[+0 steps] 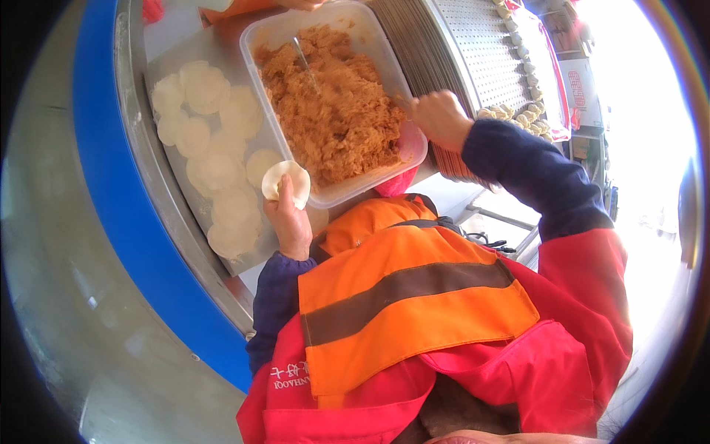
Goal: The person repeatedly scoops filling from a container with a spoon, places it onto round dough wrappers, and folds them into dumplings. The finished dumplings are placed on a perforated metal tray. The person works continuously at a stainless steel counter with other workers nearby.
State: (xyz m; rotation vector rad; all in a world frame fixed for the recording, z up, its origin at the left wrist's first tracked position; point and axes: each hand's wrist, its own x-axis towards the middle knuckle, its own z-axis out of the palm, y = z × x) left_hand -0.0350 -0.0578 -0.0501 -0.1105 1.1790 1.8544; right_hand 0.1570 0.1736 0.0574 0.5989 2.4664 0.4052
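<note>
My left hand [289, 226] pinches a round dough wrapper [300, 178] between thumb and fingers, just left of a plastic tub's near corner. The translucent tub [355, 196] holds a large mass of orange-brown minced filling [338, 105]. At the tub's right side my right hand [442, 117] is closed around a thin utensil [400, 104], whose far end is hidden in or behind the filling. A second thin metallic utensil [303, 60] sticks out of the filling farther back. Many loose round wrappers [215, 166] lie overlapping on the board left of the tub.
Stacked trays [413, 47] stand right of the tub. Beyond them, a perforated metal tray [482, 44] carries shaped dumplings [524, 119] along its edges. Another person's hand [302, 4] shows at the top. A metal rim and blue edge [127, 211] bound the left side.
</note>
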